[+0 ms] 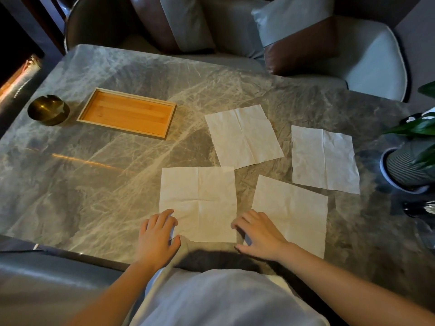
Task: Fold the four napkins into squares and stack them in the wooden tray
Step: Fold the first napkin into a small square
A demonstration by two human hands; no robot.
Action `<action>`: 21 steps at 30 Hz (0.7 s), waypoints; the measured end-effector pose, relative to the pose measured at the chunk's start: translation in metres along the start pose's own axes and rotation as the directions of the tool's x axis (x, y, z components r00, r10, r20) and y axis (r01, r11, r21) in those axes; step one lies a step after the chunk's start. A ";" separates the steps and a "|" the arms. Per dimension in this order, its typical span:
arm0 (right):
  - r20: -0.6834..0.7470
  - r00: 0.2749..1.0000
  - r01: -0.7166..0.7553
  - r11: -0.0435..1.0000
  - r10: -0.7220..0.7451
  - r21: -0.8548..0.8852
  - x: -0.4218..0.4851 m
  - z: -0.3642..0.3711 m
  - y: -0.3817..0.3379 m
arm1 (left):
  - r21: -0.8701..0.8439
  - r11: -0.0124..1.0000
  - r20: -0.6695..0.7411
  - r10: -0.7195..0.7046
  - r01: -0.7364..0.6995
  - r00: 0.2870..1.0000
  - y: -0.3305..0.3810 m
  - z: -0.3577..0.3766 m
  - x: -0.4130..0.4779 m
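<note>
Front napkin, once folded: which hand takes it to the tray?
Left, probably. The left hand is at the near left corner of the napkin, and the tray sits far left, on its side. The right hand would have to cross the body.

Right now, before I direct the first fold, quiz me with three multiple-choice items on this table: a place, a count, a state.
1. Where does the tray sit from the ashtray?
A) right of it
B) left of it
C) on it

2. How many napkins lie on the table?
A) two
B) three
C) four

3. The tray is:
A) empty
B) holding one napkin
C) holding a stack

Answers:
1 A, the ashtray is nearer the table's left edge.
2 C, four lie spread flat.
3 A, only bare wood shows inside.
</note>
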State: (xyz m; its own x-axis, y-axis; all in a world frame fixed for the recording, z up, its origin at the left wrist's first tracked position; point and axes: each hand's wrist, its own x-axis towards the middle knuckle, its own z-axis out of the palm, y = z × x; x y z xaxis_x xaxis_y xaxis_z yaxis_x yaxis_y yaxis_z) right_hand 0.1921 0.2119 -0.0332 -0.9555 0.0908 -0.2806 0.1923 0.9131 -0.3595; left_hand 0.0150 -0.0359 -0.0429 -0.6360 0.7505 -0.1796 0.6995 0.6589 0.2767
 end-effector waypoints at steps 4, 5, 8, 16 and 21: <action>-0.023 1.000 -0.006 1.000 0.006 -0.003 0.013 0.014 -0.023 | -0.074 0.997 -0.008 -0.009 0.008 1.000 0.001 0.000 -0.001; -0.057 0.998 -0.026 1.000 0.027 0.012 0.016 0.014 -0.025 | -0.093 0.996 -0.003 -0.015 0.015 1.000 0.001 0.000 -0.002; -0.123 0.990 -0.067 0.997 0.072 0.046 0.020 0.009 -0.023 | -0.107 0.994 0.019 -0.006 0.008 1.000 -0.002 -0.001 -0.006; -0.114 0.955 -0.203 0.881 0.275 0.427 0.004 0.000 -0.013 | -0.029 0.999 0.141 0.046 -0.042 0.989 -0.002 0.001 -0.014; -0.043 0.954 -0.238 0.834 0.297 0.497 -0.001 -0.004 -0.013 | -0.192 0.978 -0.062 0.072 -0.083 0.995 0.004 -0.007 0.003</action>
State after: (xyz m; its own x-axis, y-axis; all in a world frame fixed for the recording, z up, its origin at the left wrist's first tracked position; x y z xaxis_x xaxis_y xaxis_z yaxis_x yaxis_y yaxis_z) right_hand 0.1895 0.2013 -0.0241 -0.8638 0.3750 -0.3364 0.4988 0.5428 -0.6758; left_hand 0.0141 -0.0315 -0.0352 -0.6030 0.7914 -0.1000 0.6742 0.5726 0.4665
